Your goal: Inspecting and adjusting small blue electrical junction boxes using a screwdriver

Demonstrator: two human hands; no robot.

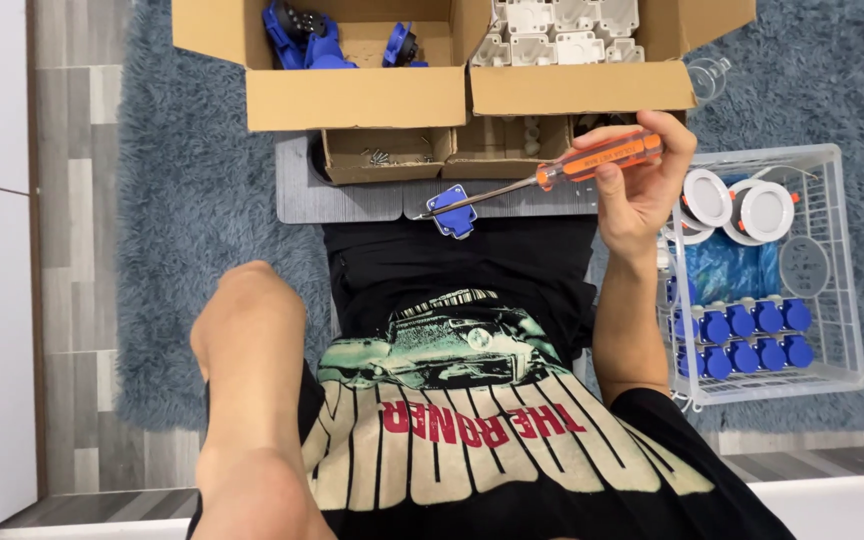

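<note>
Gripping orange screwdriver [592,160], right hand [642,185] closed around handle; left hand unseen; brown cardboard boxes [357,95] ahead.

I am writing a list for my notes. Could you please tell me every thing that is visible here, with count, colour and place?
screwdriver: one, orange handle, in the right hand, tip at the blue part
blue part: one, blue, on the grey board
grey board: one, grey, on the rug
cardboard boxes: two large, brown, top; one holds blue parts, one white parts
small trays: brown cardboard, under the boxes; count unclear
wire basket: one, white, right; holds white round lamps, blue plugs
rug: one, grey-blue, on the floor
right hand: grips the screwdriver
left hand: not seen; the forearm is lower left
</note>
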